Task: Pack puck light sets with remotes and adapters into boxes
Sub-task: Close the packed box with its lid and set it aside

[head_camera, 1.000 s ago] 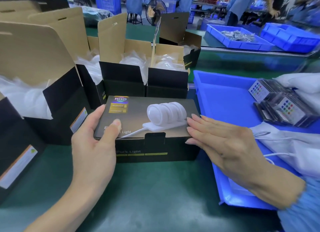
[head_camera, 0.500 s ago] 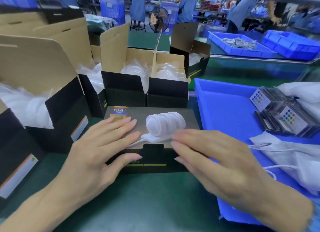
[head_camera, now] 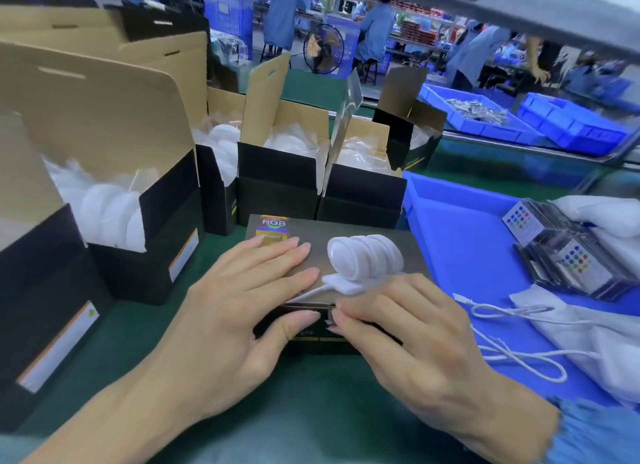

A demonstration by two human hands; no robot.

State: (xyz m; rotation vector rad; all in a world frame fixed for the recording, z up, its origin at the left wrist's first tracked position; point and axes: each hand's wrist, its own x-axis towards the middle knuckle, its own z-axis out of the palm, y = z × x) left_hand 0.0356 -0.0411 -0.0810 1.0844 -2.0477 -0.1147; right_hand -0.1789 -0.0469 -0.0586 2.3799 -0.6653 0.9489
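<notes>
Now the closed black box [head_camera: 349, 252] is seen lying flat on the green table [head_camera: 311, 425], directly under both hands. The left hand [head_camera: 239, 311] is laid open across its lid, fingers straight, thumb pressed against the front face. The right hand [head_camera: 412, 328] is spread over the front right corner, fingers relaxed, nothing gripped. Open boxes [head_camera: 280, 179] stuffed with white wrapped lights are lined up just behind. Remotes [head_camera: 568, 255] and white cables [head_camera: 519, 352] are held in the blue tray [head_camera: 460, 228] to the right.
</notes>
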